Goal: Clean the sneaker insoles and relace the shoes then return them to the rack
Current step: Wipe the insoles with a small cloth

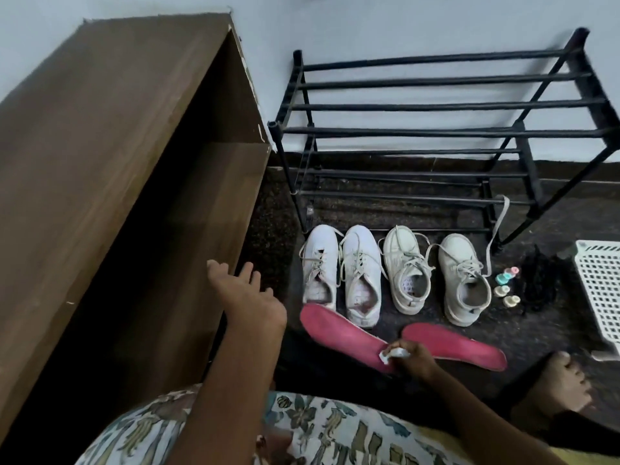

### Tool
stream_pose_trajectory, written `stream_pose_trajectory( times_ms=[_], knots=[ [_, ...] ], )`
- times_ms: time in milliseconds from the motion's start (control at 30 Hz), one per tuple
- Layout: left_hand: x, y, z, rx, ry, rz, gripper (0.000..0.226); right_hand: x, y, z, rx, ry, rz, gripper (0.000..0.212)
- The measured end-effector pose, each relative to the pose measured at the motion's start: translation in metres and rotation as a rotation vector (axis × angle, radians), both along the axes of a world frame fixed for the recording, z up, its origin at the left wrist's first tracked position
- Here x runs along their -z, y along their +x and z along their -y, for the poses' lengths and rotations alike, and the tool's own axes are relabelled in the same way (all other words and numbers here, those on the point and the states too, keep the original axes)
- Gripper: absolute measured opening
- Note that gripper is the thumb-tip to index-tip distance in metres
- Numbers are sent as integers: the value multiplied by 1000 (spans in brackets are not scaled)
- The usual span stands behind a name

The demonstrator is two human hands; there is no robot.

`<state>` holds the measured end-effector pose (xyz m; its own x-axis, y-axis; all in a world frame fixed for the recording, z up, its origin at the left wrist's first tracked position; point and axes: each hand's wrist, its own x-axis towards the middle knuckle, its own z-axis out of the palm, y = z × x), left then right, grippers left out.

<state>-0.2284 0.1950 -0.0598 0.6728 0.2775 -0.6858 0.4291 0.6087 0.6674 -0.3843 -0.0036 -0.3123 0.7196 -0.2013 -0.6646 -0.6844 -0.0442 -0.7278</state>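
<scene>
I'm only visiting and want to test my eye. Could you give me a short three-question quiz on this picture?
1. True or false: shoes sit on the top shelf of the rack.
2. How many shoes are in view?
3. The right hand presses a cloth against: A) a pink insole; B) a shoe; C) the rack.

Key: 1 false; 2 four; 3 A.
</scene>
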Motion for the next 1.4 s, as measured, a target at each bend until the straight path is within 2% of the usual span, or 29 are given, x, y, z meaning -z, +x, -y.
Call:
stream_pose_trajectory(
  times_ms=[133,300,433,633,867,1067,1233,1400],
  knots=[
    [6,3,2,-4,2,-17,57,48,-9,-16,-55,-54,-77,36],
    [13,5,6,32,-2,-26,56,94,-31,-8,-20,-112,-83,41],
    [19,3,8,67,-4,-42,54,134,-56,14,11,-135,-114,32],
    [24,0,8,113,-1,-61,52,116,-50,21,57,-170,-162,36],
    [24,1,8,112,2,-54,52,109,-47,15,32,-183,-152,29],
    [26,0,9,124,-8,-51,52,112,-52,-1,106,-64,-137,38],
    [26,1,8,128,-10,-46,53,107,-50,-17,214,24,-136,30],
    [28,1,8,147,-26,-47,54,101,-44,-28,174,72,-132,32]
  ],
)
